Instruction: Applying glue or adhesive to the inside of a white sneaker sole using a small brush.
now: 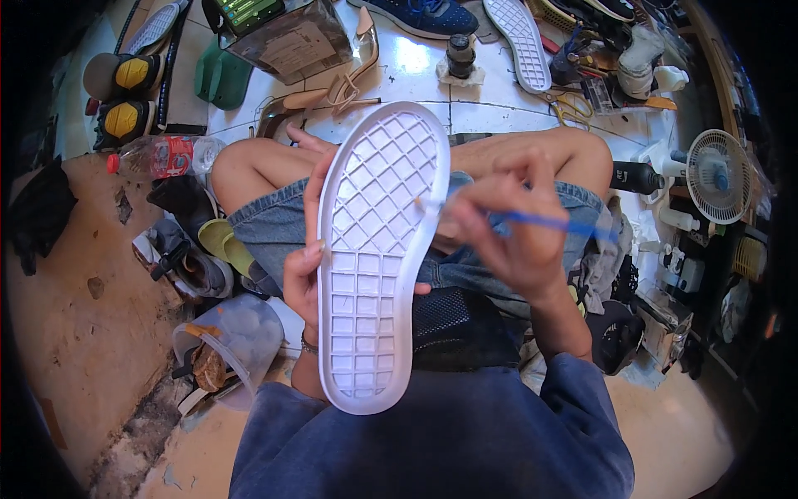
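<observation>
A white shoe sole [378, 249] with a grid of square cells on its inner face stands upright over my lap. My left hand [306, 262] grips it from behind along its left edge, fingers curled round the rim. My right hand [511, 224] holds a thin blue-handled brush [540, 221], blurred by motion, whose tip touches the sole's right rim about a third of the way down. I sit with bare knees up, in denim shorts and a blue top.
A second white sole [519, 41], a blue shoe [420, 15], a dark jar [460, 55] and scissors [569, 104] lie on the white floor ahead. A plastic bottle [166, 155] and shoes [187, 262] sit left, a clear tub [229, 341] lower left. A small fan [719, 175] stands right.
</observation>
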